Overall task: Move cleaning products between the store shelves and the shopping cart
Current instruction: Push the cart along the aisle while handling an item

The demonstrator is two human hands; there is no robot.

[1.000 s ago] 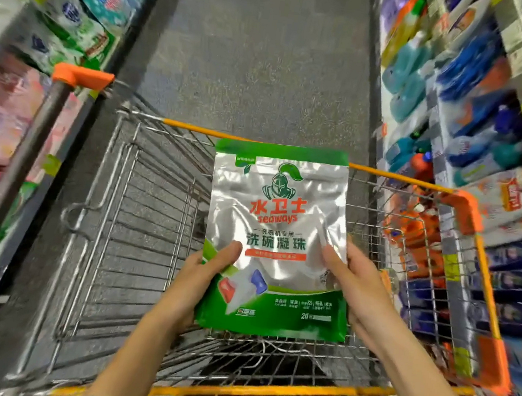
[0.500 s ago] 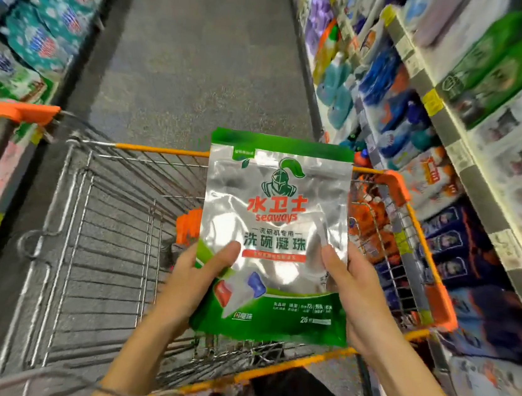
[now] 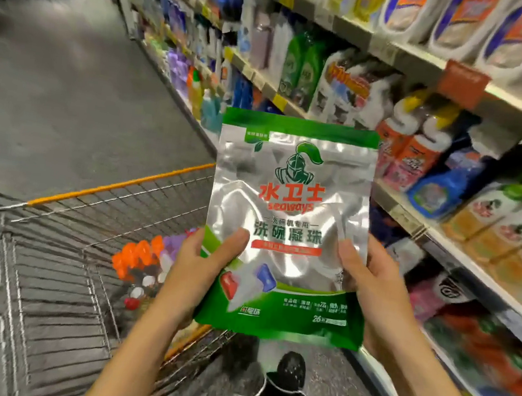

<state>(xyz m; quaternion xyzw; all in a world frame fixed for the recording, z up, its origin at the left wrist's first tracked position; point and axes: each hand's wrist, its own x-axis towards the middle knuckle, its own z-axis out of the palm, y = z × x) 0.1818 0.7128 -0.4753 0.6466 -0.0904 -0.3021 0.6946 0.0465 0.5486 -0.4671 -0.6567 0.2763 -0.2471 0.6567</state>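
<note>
The view is turning from the cart [image 3: 116, 189] at the left toward the right shelves [image 3: 414, 226], while the left hand [image 3: 201, 269] and right hand [image 3: 370, 283] are still keeping a closed grip on the lower sides of the pouch [image 3: 289, 208], probably carrying it back to a shelf.

Wire cart [image 3: 116, 188] stands on grey floor [image 3: 52, 90], with blurred orange-capped bottles [image 3: 139, 257] inside it. Shelves [image 3: 395, 203] on the right carry green pouches [image 3: 302, 68], orange-white bottles [image 3: 419, 153] and a blue spray bottle [image 3: 437, 193], packed close.
</note>
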